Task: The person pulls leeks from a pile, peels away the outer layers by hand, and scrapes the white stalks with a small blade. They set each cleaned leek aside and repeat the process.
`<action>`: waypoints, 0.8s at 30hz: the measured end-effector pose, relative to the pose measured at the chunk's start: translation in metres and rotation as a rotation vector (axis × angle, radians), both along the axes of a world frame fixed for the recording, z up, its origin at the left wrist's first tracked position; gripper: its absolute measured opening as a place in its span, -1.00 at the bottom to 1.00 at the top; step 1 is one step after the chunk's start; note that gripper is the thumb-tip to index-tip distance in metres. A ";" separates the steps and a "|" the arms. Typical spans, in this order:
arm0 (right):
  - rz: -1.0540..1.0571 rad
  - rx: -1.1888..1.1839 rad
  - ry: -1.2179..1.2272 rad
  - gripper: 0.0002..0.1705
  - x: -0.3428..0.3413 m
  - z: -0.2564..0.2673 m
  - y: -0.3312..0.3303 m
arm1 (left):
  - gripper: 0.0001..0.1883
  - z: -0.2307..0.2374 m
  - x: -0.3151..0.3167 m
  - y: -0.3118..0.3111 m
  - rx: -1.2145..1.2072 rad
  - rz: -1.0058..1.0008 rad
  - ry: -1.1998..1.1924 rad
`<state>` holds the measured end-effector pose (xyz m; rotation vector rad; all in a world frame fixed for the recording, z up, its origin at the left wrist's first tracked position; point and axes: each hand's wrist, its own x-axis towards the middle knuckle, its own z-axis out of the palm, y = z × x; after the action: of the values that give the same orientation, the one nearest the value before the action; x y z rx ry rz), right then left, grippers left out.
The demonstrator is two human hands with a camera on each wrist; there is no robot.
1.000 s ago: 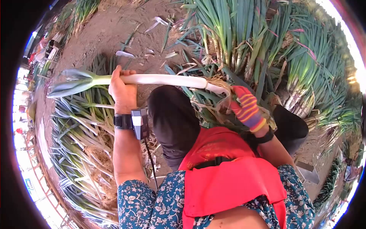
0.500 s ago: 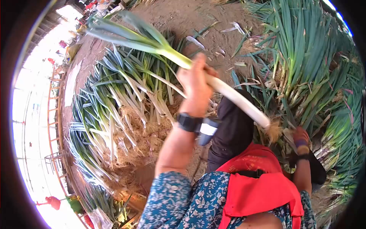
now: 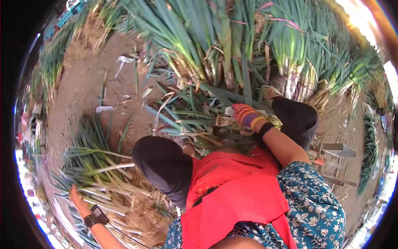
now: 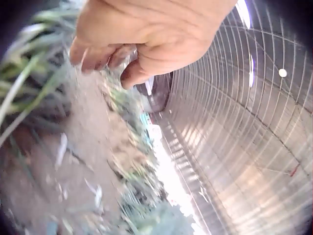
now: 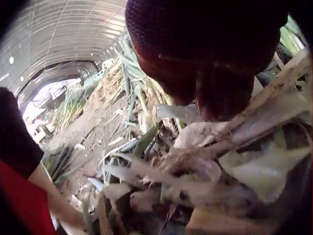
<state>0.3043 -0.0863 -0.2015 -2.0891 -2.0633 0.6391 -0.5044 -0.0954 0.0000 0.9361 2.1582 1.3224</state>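
My bare left hand is at the far left, over the leaves of a pile of long green onions. In the left wrist view its fingers bend loosely with nothing between them. My right hand, in a striped glove, is low over a heap of leafy trimmings between the knees. A small pale flat piece sticks out at its fingertips, pinched there. The glove is dark in the right wrist view and hides most of the grip.
Tall bundles of green onions stand in front, some tied with pink string. Bare soil with scattered scraps lies ahead to the left. My bent knees flank the heap. A metal object lies at the right.
The peeled green onion that the left hand gripped is out of that hand, which has swung left to the pile. The right hand has left its root end. The head view has shifted.
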 end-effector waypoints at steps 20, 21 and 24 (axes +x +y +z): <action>-0.818 0.016 0.178 -0.42 0.041 -0.084 0.180 | -0.73 -0.063 0.641 0.158 -0.436 -1.039 -0.703; -0.883 -0.085 0.291 -0.37 0.042 -0.084 0.187 | -0.72 -0.062 0.646 0.157 -0.426 -1.035 -0.715; -0.608 -0.113 0.610 -0.51 0.042 -0.043 0.183 | -0.71 -0.064 0.653 0.157 -0.366 -1.047 -0.656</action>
<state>0.3461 0.0971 -0.2443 -2.0608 -1.0282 1.1075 0.1481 0.0619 -0.0644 1.0396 1.0521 0.5454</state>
